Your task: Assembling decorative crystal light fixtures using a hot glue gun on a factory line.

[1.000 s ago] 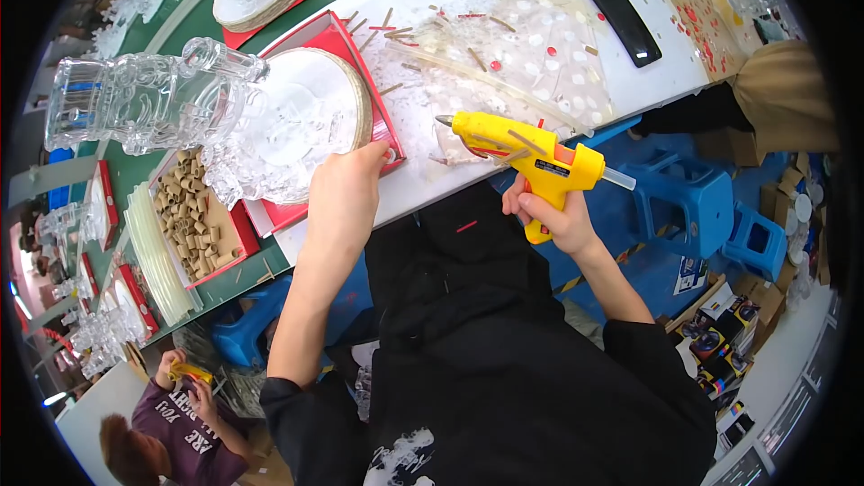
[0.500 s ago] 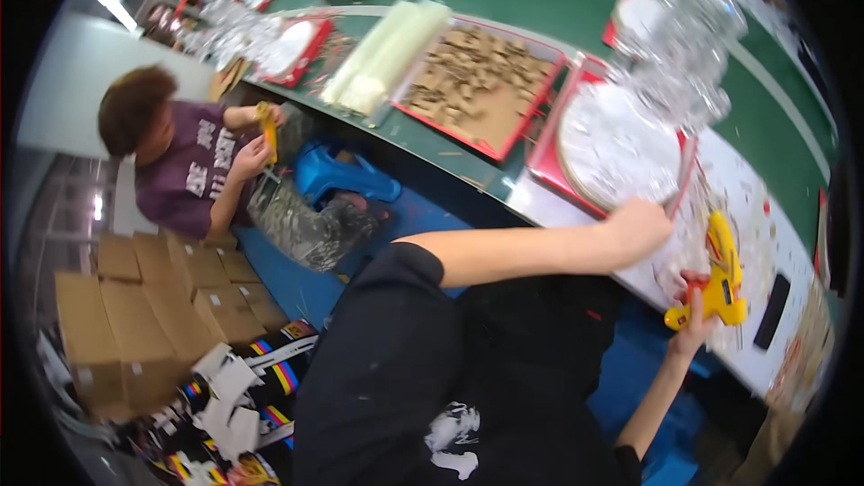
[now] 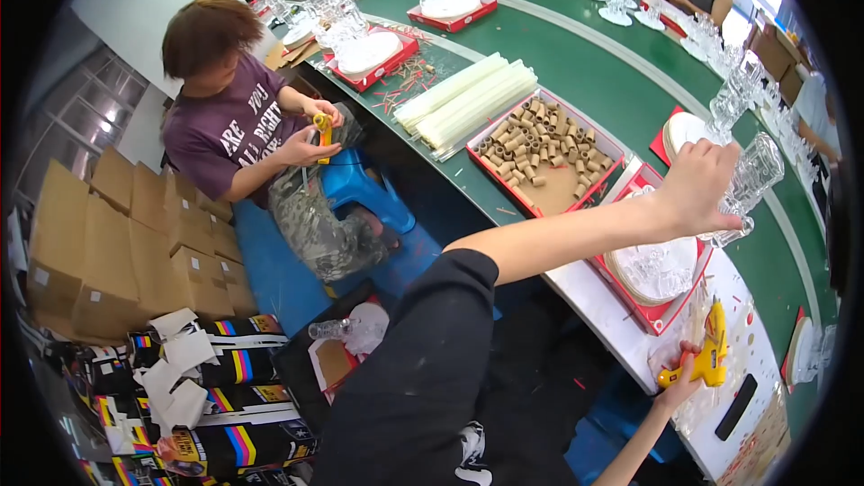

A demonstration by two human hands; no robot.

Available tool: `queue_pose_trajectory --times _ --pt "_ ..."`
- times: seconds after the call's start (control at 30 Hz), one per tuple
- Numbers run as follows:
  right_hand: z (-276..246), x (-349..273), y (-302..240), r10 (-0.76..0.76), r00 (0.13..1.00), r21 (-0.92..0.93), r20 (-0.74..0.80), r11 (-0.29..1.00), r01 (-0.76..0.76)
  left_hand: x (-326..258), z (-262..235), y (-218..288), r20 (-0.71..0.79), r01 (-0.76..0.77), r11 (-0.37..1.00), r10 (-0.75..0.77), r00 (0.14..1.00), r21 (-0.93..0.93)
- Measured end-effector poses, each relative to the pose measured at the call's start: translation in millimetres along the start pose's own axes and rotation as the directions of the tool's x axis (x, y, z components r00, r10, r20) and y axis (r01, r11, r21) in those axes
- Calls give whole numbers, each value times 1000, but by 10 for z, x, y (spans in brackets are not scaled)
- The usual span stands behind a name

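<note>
Your left hand (image 3: pixel 697 184) grips one clear faceted plastic figure (image 3: pixel 751 182) above the red tray (image 3: pixel 661 319); beside that tray, your right hand (image 3: pixel 681 380) clasps one yellow glue gun (image 3: pixel 711 355).

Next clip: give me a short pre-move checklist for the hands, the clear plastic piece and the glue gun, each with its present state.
1. Left hand grips the clear plastic piece: ok.
2. Right hand holds the yellow glue gun: ok.
3. Glue gun nozzle away from fingers: cannot tell.
4. Red tray with the round plate sits beside the glue gun: ok.
5. Box of cardboard tubes within reach: ok.
</note>
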State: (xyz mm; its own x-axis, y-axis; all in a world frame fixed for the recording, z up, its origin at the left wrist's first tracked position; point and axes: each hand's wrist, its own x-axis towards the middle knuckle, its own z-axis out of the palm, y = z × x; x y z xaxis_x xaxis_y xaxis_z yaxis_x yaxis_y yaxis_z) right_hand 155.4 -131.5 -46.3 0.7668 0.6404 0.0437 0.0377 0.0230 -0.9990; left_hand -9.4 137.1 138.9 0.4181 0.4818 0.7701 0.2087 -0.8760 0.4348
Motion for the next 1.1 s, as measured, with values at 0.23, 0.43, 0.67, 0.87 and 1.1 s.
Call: queue_pose_trajectory --times 0.23,0.43,0.67,0.87,1.1 --pt "3 -30 15 -29 999 -5 -31 1000 28 463 -235 -177 -17 -112 993 112 994 -35" --pt "2 -38 -16 -40 999 -11 19 999 40 1243 -902 -391 -89 -48 990 60 994 133" --pt "-18 -57 -77 -7 1000 27 -12 1000 8 1939 -1334 -868 -322 -300 939 340 884 169" --pt "101 -34 -41 -75 996 10 -48 997 76 2084 -1179 -1747 33 -117 852 117 993 509" --pt "53 -81 -117 5 996 58 -89 998 1 1986 -811 -2617 176 -107 935 49 983 339"
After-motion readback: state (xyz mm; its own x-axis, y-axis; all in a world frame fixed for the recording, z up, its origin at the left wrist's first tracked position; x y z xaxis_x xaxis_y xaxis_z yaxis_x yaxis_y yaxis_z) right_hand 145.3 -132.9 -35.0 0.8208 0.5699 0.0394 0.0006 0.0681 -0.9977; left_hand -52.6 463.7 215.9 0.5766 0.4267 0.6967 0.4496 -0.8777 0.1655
